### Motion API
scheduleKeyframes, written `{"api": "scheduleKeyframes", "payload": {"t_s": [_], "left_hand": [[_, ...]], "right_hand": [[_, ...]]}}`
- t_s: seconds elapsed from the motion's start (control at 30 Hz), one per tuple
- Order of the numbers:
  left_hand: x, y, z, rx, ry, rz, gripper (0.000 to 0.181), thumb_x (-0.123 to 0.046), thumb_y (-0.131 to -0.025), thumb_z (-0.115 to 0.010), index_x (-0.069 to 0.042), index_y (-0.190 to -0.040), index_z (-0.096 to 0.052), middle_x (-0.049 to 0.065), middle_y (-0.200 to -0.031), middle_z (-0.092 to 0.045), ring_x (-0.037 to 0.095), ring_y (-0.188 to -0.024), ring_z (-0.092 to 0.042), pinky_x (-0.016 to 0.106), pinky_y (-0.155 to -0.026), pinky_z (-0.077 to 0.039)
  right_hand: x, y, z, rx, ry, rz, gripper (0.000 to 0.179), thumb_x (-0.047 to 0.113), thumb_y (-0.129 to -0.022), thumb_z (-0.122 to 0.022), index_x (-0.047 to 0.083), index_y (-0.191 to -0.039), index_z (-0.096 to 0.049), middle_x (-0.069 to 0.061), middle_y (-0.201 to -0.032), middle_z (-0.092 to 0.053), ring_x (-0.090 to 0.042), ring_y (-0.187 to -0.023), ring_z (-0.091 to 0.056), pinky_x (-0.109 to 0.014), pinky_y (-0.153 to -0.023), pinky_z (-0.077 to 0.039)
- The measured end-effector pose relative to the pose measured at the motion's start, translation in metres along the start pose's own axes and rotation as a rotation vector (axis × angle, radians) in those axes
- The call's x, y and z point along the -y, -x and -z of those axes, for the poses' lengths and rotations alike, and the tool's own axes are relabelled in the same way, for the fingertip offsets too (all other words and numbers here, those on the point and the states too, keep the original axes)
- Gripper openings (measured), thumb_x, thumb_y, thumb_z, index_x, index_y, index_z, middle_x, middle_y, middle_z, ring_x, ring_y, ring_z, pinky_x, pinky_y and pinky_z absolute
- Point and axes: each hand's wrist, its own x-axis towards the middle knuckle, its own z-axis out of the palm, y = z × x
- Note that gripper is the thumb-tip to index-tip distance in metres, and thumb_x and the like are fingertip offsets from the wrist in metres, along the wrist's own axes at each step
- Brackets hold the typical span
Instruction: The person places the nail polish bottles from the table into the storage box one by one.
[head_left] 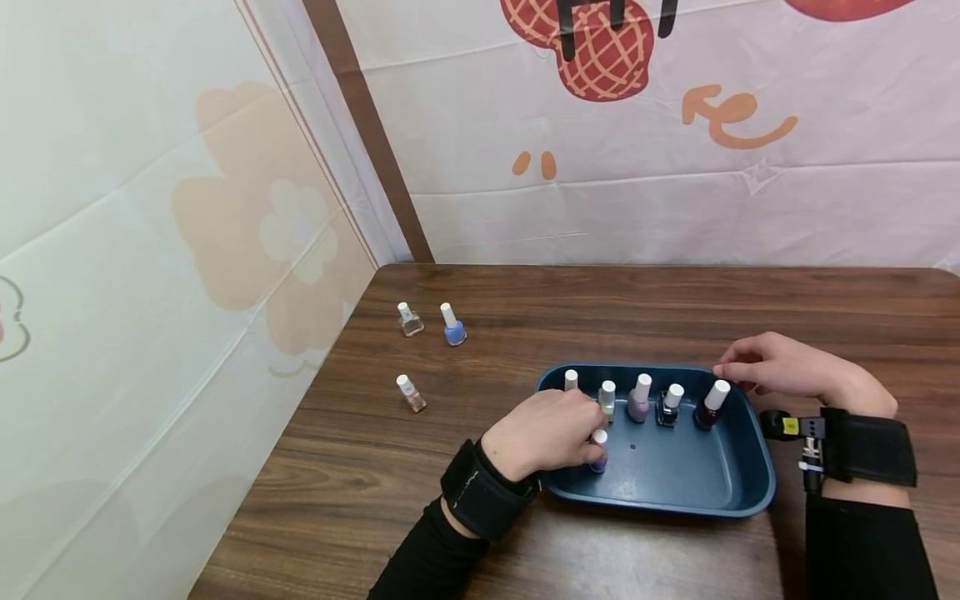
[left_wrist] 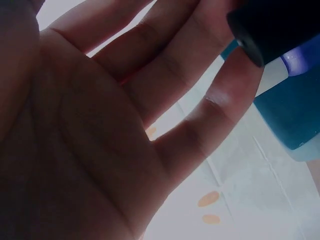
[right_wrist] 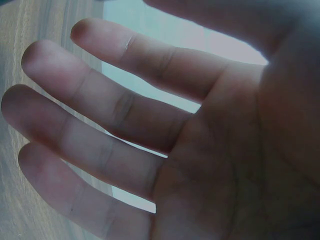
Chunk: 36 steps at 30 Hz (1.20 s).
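A blue tray (head_left: 660, 498) holds several small nail polish bottles with white caps. My left hand (head_left: 543, 429) reaches over its left side, thumb and fingertips at a purple nail polish bottle (head_left: 598, 460). In the left wrist view, the fingers stretch away and a white-capped purple bottle (left_wrist: 297, 61) shows past them. A row behind holds a pale bottle (head_left: 607, 403), a lilac bottle (head_left: 639, 402), a black bottle (head_left: 668, 407) and a dark red bottle (head_left: 707, 412). My right hand (head_left: 802, 367) rests by the far right corner, thumb at the rim, fingers loose around nothing in the right wrist view.
On the wooden table's left side stand a clear bottle (head_left: 411, 323), a blue bottle (head_left: 454, 332) and a pinkish bottle (head_left: 414, 400). A printed white curtain (head_left: 480, 225) hangs behind the table, another along the left.
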Motion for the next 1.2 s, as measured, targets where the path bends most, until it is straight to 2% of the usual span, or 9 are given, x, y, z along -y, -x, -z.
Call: {"api": "scheduleKeyframes", "payload": {"t_s": [0.5,0.77,0.87,1.03,1.1,1.2], "left_hand": [[-0.001,0.0,-0.001,-0.001,-0.015,0.006,0.027,-0.031,-0.089,-0.069,-0.018,-0.069,-0.056,-0.01,-0.061,-0.037,0.003,-0.051,-0.037,0.018,-0.047,-0.025],[-0.001,0.0,0.0,0.013,-0.061,0.002,0.023,-0.039,-0.089,-0.067,-0.019,-0.081,-0.063,-0.01,-0.069,-0.046,0.003,-0.058,-0.041,0.017,-0.05,-0.028],[0.0,0.001,0.003,0.016,-0.027,-0.015,0.022,-0.04,-0.09,-0.066,-0.019,-0.083,-0.064,-0.01,-0.071,-0.048,0.003,-0.061,-0.042,0.016,-0.053,-0.03],[0.007,0.014,0.019,-0.019,0.086,-0.018,0.026,-0.039,-0.092,-0.064,-0.018,-0.104,-0.07,-0.008,-0.092,-0.063,0.002,-0.076,-0.051,0.015,-0.065,-0.042],[0.012,0.023,0.027,-0.057,0.117,0.006,0.03,-0.039,-0.093,-0.063,-0.017,-0.112,-0.069,-0.007,-0.101,-0.065,0.002,-0.082,-0.055,0.017,-0.07,-0.045],[0.025,0.04,0.039,-0.146,0.169,0.051,0.029,-0.036,-0.092,-0.065,-0.015,-0.112,-0.069,-0.005,-0.102,-0.066,0.006,-0.086,-0.059,0.021,-0.074,-0.049]], "right_hand": [[-0.001,0.0,-0.001,-0.002,0.024,0.021,0.031,0.023,-0.099,-0.053,-0.003,-0.114,-0.063,-0.002,-0.091,-0.063,-0.014,-0.08,-0.055,-0.03,-0.069,-0.052],[-0.002,0.0,-0.001,-0.002,0.026,0.02,0.032,0.023,-0.1,-0.053,-0.004,-0.114,-0.063,-0.003,-0.093,-0.064,-0.016,-0.082,-0.055,-0.031,-0.069,-0.052],[-0.001,0.0,0.0,0.0,0.02,0.011,0.033,0.025,-0.099,-0.053,-0.003,-0.114,-0.063,-0.003,-0.094,-0.064,-0.016,-0.082,-0.056,-0.031,-0.07,-0.052],[-0.001,0.0,0.0,-0.001,0.017,0.022,0.033,0.026,-0.099,-0.054,-0.002,-0.113,-0.064,-0.003,-0.094,-0.065,-0.014,-0.081,-0.057,-0.029,-0.069,-0.052],[-0.002,-0.001,0.0,-0.001,0.021,0.029,0.033,0.026,-0.099,-0.054,-0.002,-0.113,-0.064,-0.003,-0.093,-0.065,-0.014,-0.08,-0.057,-0.029,-0.068,-0.052],[-0.002,-0.002,0.001,-0.002,0.025,0.026,0.033,0.026,-0.099,-0.054,-0.002,-0.113,-0.065,-0.003,-0.094,-0.065,-0.014,-0.081,-0.057,-0.029,-0.068,-0.053]]}}
